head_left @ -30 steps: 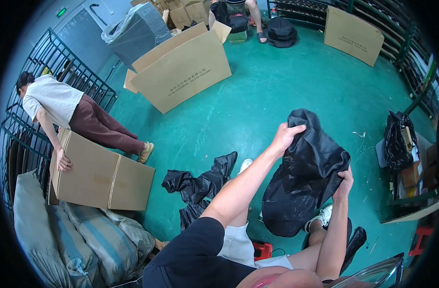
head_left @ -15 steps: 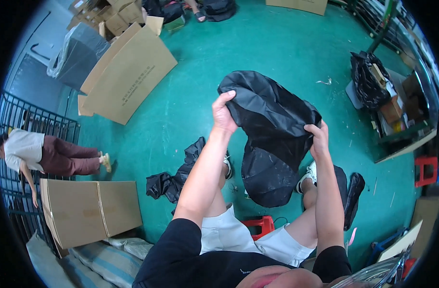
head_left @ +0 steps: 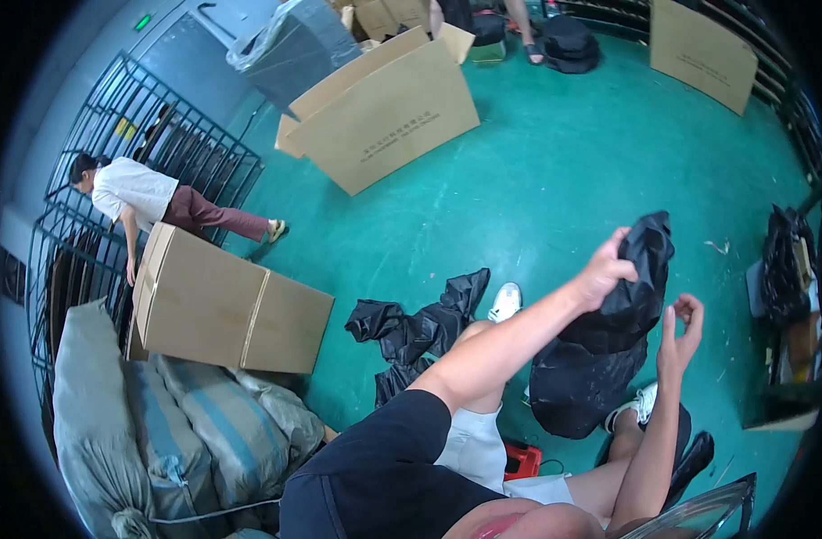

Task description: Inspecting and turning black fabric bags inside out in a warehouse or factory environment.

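Observation:
My left hand [head_left: 606, 269] is closed round a bunched piece of thin black fabric [head_left: 640, 278], holding it up over the floor in front of me. Its shape is a crumpled pouch or cover; I cannot tell which. Just to the right, my right hand [head_left: 680, 340] is off the fabric, fingers apart and loosely curled, with nothing in it. Below the held piece, between my feet, hangs or lies more black fabric [head_left: 586, 386]; whether the two are joined is unclear. Several crumpled black fabric pieces [head_left: 420, 331] lie on the floor to the left of my feet.
A closed carton [head_left: 209, 301] stands left, with a person [head_left: 141, 193] bending beside it at a metal rack [head_left: 105, 126]. Stuffed woven sacks [head_left: 173, 431] lie near left. An open carton [head_left: 402, 135] is ahead. A red stool [head_left: 521, 460] shows under me; a black rubbish bag [head_left: 783, 265] is right.
My right hand has let go of the black fabric and drawn apart from it. My left hand still grips it, now more bunched. The view has swung leftward.

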`<state>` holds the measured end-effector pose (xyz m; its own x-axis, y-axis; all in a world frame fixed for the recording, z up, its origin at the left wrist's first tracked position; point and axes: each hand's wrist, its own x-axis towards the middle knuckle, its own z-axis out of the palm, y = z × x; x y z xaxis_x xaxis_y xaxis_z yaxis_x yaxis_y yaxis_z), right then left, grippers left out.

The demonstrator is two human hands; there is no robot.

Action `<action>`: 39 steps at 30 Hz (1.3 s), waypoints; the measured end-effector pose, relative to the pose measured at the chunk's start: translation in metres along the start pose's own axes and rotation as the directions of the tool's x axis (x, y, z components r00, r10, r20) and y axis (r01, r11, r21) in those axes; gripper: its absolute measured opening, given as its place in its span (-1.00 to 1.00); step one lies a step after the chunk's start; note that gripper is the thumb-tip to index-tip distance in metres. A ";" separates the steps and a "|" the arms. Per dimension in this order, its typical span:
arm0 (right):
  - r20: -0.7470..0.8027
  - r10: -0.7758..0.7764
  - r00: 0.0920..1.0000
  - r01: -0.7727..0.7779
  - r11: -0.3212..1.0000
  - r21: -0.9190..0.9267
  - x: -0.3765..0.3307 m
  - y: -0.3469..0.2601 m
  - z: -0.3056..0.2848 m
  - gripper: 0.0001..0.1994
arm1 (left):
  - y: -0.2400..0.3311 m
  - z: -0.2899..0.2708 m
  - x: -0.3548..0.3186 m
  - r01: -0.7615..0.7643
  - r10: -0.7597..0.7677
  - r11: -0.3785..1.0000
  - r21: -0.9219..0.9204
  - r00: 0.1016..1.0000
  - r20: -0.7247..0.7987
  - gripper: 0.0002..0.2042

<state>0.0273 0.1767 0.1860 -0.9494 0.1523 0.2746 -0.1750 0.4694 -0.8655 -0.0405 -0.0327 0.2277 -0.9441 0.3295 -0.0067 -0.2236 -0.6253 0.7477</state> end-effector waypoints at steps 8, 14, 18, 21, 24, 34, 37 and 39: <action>0.134 0.086 0.987 -0.159 0.546 0.822 -0.009 -0.025 0.052 -0.35 | -0.034 0.024 -0.004 -0.176 0.069 0.951 0.256 0.923 0.379 -0.33; 0.119 0.481 0.869 -0.355 0.436 0.827 0.011 -0.008 0.033 -0.64 | -0.018 0.026 -0.015 -0.282 0.047 0.783 0.555 0.916 0.399 -0.43; 0.079 0.476 0.876 -0.342 0.498 0.796 0.002 -0.001 0.021 -0.62 | -0.008 0.026 -0.016 -0.258 0.157 0.504 0.825 0.966 0.206 -0.71; 0.197 0.526 0.828 -0.414 0.334 0.847 -0.005 0.002 0.013 -0.64 | -0.004 0.019 -0.013 -0.408 0.305 0.328 0.852 0.899 0.314 -0.42; 0.421 0.425 0.801 -0.501 0.091 0.861 -0.003 -0.027 0.011 -0.59 | -0.006 0.005 -0.004 -0.530 0.342 0.217 0.820 0.828 0.445 -0.32; 0.507 0.370 0.778 -0.563 0.055 0.824 0.011 -0.024 0.008 -0.54 | -0.007 -0.021 0.016 -0.174 0.108 0.842 0.511 0.982 0.156 -0.87; 0.399 0.390 0.830 -0.546 0.417 0.727 0.013 -0.017 0.004 -0.47 | -0.001 -0.021 0.017 -0.024 0.028 0.919 0.393 1.000 -0.005 -0.84; 0.343 0.362 0.866 -0.499 0.657 0.566 0.015 -0.012 0.008 -0.47 | -0.003 -0.031 0.021 -0.020 0.047 0.905 0.425 0.997 -0.054 -0.82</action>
<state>0.0135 0.1668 0.1970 -0.9756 0.0035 -0.2196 0.2112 -0.2598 -0.9423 -0.0668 -0.0460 0.2050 -0.9652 0.2613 -0.0072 -0.0806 -0.2713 0.9591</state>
